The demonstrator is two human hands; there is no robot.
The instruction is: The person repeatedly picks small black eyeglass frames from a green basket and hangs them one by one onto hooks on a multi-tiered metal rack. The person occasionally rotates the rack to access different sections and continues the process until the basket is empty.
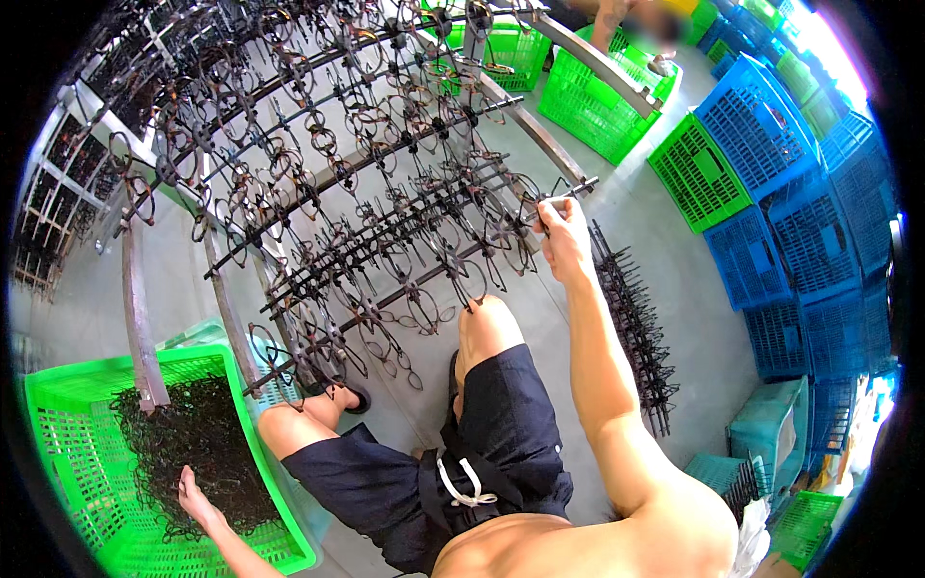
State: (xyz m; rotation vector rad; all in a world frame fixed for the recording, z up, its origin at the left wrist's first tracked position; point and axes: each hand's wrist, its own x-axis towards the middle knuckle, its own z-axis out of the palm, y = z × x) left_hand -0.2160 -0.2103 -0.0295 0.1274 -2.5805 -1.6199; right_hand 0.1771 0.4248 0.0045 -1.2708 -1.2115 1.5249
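Note:
Rows of eyeglass frames [415, 289] hang on dark bars of a metal rack in front of me. My right hand [564, 235] is raised at the right end of a lower bar [578, 189], its fingers closed around a dark piece there, apparently an eyeglass frame. Low at the left, my left hand [196, 498] is over a heap of dark eyeglass frames [209, 433] in a green plastic crate [238, 368]. Its fingers look slightly spread, and whether they touch the heap is unclear.
Blue crates [755, 123] are stacked at the right. A spiky dark bar bundle [632, 325] lies on the floor beside my right arm. Another person's arm [607, 22] is near a green crate [600, 101] at the top. Metal rails [137, 311] slope down towards the left crate.

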